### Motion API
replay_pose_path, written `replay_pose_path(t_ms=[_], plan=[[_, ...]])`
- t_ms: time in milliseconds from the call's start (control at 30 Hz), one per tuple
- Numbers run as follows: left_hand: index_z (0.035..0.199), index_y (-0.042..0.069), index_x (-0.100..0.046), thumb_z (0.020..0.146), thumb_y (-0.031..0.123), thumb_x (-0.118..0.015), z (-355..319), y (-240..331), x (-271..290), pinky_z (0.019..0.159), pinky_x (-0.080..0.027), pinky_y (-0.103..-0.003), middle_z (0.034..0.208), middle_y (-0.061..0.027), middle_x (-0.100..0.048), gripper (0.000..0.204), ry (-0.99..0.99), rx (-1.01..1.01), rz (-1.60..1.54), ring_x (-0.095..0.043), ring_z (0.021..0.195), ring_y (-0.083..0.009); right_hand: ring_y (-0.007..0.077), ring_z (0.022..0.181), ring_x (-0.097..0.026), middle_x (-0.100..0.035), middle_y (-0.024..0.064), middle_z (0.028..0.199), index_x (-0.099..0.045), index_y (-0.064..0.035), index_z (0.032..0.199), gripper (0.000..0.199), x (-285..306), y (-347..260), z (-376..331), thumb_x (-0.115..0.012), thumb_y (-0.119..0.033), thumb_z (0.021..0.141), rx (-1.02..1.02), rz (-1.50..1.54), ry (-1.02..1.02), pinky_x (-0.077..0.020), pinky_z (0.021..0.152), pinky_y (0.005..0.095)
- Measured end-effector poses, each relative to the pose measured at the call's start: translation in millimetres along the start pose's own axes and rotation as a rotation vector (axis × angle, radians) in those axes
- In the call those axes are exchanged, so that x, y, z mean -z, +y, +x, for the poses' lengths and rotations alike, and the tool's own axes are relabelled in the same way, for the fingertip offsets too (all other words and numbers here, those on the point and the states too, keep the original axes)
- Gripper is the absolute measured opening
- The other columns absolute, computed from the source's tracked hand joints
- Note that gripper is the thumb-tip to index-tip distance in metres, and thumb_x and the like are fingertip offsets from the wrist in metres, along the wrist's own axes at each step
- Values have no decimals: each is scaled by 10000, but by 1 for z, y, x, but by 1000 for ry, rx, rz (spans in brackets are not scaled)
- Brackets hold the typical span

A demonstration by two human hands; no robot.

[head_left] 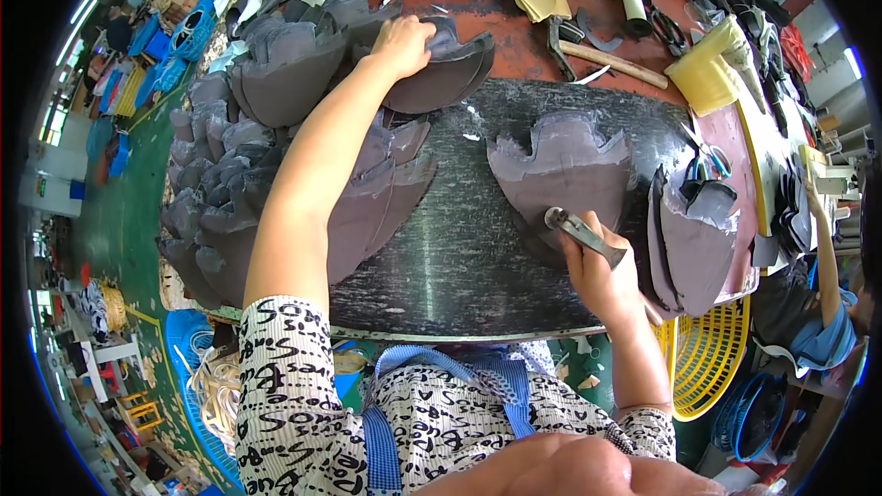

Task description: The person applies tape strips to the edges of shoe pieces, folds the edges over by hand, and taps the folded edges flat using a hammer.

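The piece on the desk's black slab (469, 248), a thin grey-brown cutout (562, 165) with a notched upper edge and a broad rounded lower one, lies flat just right of the middle of the desk, in front of the person. It looks light and pliable, more like leather or coated cloth than board, so it would likely bend if lifted from one corner; the broad rounded rim seems the better place to take hold, as the pale, rough-looking notched edge may be thinner and easier to crease or tear. The hammer (588, 237) should be the heavier, stiffer thing, with its weight in the metal head, and its handle offers the sure grip. The right hand (604, 277) is closed around that handle close to the head, the forearm rising from the lower right, with the hammer over the lower part of the cutout; whether metal and cutout touch, I cannot tell. The left arm reaches long and nearly straight across the piled cutouts (285, 83), and the left hand (404, 44) rests palm down, fingers curled, at the top edge of a far stack (432, 78); its fingertips are hidden, so whether it pinches a layer or only touches it cannot be told.
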State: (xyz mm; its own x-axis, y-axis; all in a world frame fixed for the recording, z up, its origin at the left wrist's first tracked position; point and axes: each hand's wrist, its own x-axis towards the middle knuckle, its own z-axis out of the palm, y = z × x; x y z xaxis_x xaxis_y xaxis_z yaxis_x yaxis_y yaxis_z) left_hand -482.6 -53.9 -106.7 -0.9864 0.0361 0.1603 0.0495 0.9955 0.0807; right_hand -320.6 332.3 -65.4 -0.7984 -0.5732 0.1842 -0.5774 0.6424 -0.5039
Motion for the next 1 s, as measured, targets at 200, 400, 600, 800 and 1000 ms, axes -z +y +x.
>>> replay_pose_path(t_ms=[200, 400, 600, 800, 1000], plan=[[870, 27, -608, 663, 212, -816, -5, -11, 40, 995, -459, -407, 1235, -198, -639, 347, -12, -273, -191, -583, 1208, -323, 403, 624, -618, -588, 184, 713, -495, -28, 886, 171, -13, 12, -1, -645, -108, 885, 82, -24, 98, -486, 523, 442], [1093, -12, -657, 898, 100, -627, -70, 71, 170, 847, -497, -317, 974, -92, -701, 227, 271, -271, -506, -640, 895, -162, 398, 610, -634, -617, 199, 691, -554, -42, 919, 143, -12, 33, 2, -636, -158, 902, 80, -126, 74, -499, 518, 452], [1054, -26, -663, 874, 37, -630, -121, 37, 215, 835, -494, -309, 990, -73, -698, 194, 244, 97, -755, -628, 920, -158, 440, 680, -634, -639, 220, 735, -576, -25, 977, 143, -12, 34, 17, -615, -154, 928, 199, 24, 105, -501, 547, 470], [1134, -25, -626, 848, 243, -750, -116, -37, 82, 956, -423, -311, 1096, -53, -659, 411, -51, 287, -933, -595, 1008, -176, 437, 669, -633, -636, 226, 714, -573, -19, 973, 151, -16, 38, 17, -610, -160, 932, 128, 14, 98, -499, 563, 491], [1104, 45, -671, 852, 148, -744, -134, -16, 39, 919, -456, -290, 1097, -55, -682, 282, -270, 357, -1768, -621, 987, -154, 435, 678, -634, -641, 223, 732, -566, -24, 956, 154, -14, 31, 12, -603, -171, 933, 109, -32, 86, -501, 572, 493]])
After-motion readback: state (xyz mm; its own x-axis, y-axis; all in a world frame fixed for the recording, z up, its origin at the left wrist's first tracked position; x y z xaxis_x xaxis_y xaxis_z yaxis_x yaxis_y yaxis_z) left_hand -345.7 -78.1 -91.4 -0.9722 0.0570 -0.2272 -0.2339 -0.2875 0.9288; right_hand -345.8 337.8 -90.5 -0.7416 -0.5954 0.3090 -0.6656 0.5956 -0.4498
